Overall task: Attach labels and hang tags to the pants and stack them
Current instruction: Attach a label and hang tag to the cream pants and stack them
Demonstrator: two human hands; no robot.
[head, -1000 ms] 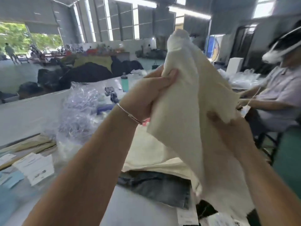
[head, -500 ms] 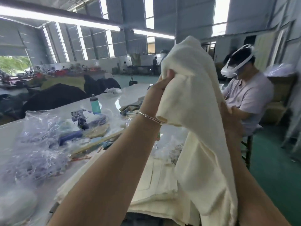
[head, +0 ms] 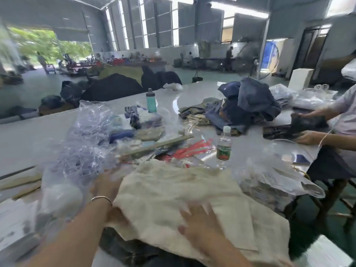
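A pair of cream pants (head: 173, 191) lies spread on the white table (head: 28, 135) in front of me, on top of other cream pieces and dark denim (head: 131, 251). My right hand (head: 200, 222) lies flat on the cream fabric with straight, motion-blurred fingers. My left hand (head: 106, 185), with a thin bracelet on the wrist, rests at the left edge of the pants, its fingers blurred. White paper tags (head: 11, 218) lie at the far left, partly under plastic.
Crumpled clear plastic bags (head: 82, 151) pile up on the left. A water bottle (head: 223, 147), red strips (head: 192, 149) and a teal bottle (head: 151, 101) stand beyond the pants. Blue jeans (head: 248, 105) are heaped at the back. A seated person (head: 339, 116) works at right.
The cream pants, held up in the air by both hands before, have come down onto the pile on the table. Both hands have lowered and now lie on the fabric.
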